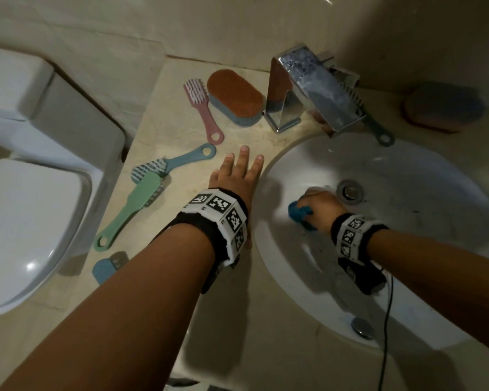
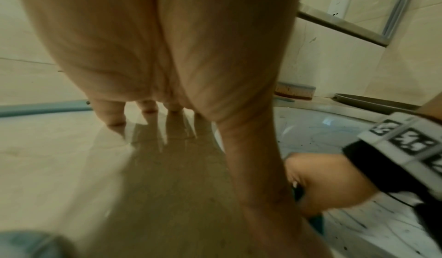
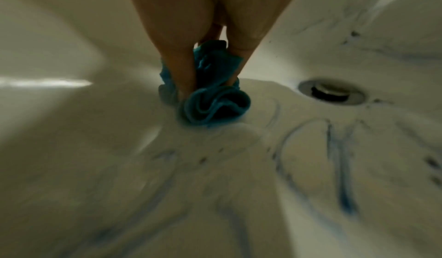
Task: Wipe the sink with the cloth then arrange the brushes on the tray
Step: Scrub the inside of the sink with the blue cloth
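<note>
My right hand [image 1: 318,203] grips a bunched blue cloth [image 1: 298,213] and presses it on the white sink [image 1: 407,170] bowl, just left of the drain [image 1: 350,191]. The right wrist view shows the cloth [image 3: 212,99] crumpled between my fingers, with bluish streaks across the bowl [image 3: 311,167]. My left hand [image 1: 236,176] rests flat on the beige counter [image 1: 181,198], fingers straight and spread. Left of it lie a pink brush [image 1: 202,108], a blue brush [image 1: 178,162] and a green brush [image 1: 133,207]. A dark plate-like tray [image 2: 373,101] shows in the left wrist view.
A chrome faucet [image 1: 311,86] overhangs the sink, with another brush [image 1: 376,128] behind it. An orange-topped sponge [image 1: 235,97] sits by the faucet. A small blue object [image 1: 105,269] lies near the counter's front. A white toilet [image 1: 34,193] stands at the left.
</note>
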The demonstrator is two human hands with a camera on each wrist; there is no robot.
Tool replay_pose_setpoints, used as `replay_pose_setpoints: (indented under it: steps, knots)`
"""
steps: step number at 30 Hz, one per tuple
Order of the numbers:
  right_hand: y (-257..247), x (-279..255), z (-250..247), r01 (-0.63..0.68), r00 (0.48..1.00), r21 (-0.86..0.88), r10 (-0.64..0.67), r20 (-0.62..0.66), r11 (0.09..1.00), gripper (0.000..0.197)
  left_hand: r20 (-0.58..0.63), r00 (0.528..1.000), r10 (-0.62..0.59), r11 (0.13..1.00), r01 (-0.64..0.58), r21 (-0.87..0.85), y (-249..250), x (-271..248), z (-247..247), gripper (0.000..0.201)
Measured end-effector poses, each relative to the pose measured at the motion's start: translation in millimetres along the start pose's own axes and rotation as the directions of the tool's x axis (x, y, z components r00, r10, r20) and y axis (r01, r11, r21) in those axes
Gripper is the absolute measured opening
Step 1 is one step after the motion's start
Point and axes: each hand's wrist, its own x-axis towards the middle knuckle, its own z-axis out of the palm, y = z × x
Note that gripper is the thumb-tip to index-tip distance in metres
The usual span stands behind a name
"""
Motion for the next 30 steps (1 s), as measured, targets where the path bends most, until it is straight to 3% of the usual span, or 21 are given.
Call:
replay_pose_setpoints:
  steps: [4, 9, 11, 13, 17, 21, 27, 30]
  knots:
    - [-20, -39, 14, 0.068, 0.988, -0.028, -0.063, 0.141, 0.997, 0.024, -0.024, 1.000, -0.001, 0.998, 0.000, -0.061, 3, -5, -3, 0.107]
    - [-28, -68, -5, -0.011, 0.942, -0.043, 0.025, 0.335, 0.999, 0.023, 0.013, 1.000, -0.006, 0.998, 0.007, -0.067, 7, -16, -9, 0.101]
    - [-30, -81, -23, -0.041, 0.958, 0.021, 0.033, 0.285, 0.999, 0.017, 0.008, 1.000, 0.021, 0.998, -0.020, -0.055, 13, -26, -10, 0.109]
    - [-27, -97, -43, -0.077, 0.983, 0.195, 0.042, 0.179, 0.978, 0.023, 0.003, 0.998, 0.062, 0.997, -0.062, -0.054, 20, -36, -13, 0.117]
    - [-27, -130, -82, -0.085, 0.996, 0.385, 0.080, 0.028, 0.919, 0.030, -0.021, 0.986, 0.166, 0.980, -0.167, -0.106, 39, -59, -26, 0.093]
    - [-33, -150, -113, -0.001, 0.995, 0.494, 0.050, -0.086, 0.869, 0.028, -0.074, 0.964, 0.256, 0.941, -0.266, -0.210, 58, -82, -38, 0.070]
    - [-42, -170, -143, 0.136, 0.975, 0.577, -0.007, -0.220, 0.806, 0.033, -0.177, 0.960, 0.216, 0.869, -0.272, -0.413, 75, -96, -50, 0.062]
    - [-49, -177, -152, 0.183, 0.966, 0.627, -0.018, -0.260, 0.757, 0.043, -0.188, 0.958, 0.218, 0.760, -0.288, -0.583, 84, -98, -53, 0.061]
